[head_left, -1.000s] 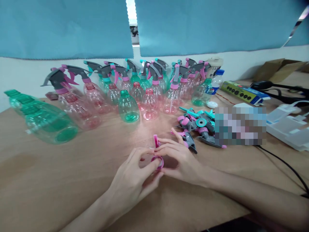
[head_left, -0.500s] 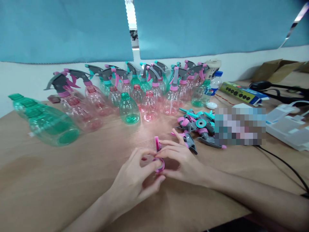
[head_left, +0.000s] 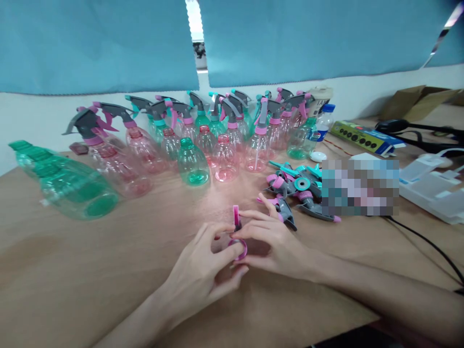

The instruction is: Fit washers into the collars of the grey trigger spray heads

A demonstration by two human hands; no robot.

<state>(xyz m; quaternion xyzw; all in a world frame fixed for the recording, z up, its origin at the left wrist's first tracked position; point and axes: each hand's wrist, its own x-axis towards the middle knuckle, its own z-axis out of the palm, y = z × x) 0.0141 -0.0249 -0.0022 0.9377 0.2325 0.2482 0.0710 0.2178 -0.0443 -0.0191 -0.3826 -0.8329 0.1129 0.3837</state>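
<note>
Between my hands, low over the table's near part, is a spray trigger head [head_left: 236, 212], with its pink trigger pointing away from me and its round pink collar turned up. My left hand [head_left: 201, 263] grips it from the left, a fingertip pressed on the collar's opening. From the right, my right hand [head_left: 277, 244] closes its fingers on the same head, one finger raised. The grey body is mostly hidden by fingers. Just beyond my right hand lies a pile of loose spray heads [head_left: 290, 188] with pink and teal collars.
Several pink and green spray bottles [head_left: 226, 164] stand across the back, many with heads fitted. Green bottles [head_left: 76, 186] stand at the left. On the right are a Pepsi bottle [head_left: 324, 123], a yellow-blue box [head_left: 364, 137], a clear plastic tray [head_left: 431, 193] and a black cable [head_left: 427, 241].
Almost nothing differs: both hands keep hold of the spray head, with a slight shift of the left fingertip on the collar. The whole view has moved very slightly.
</note>
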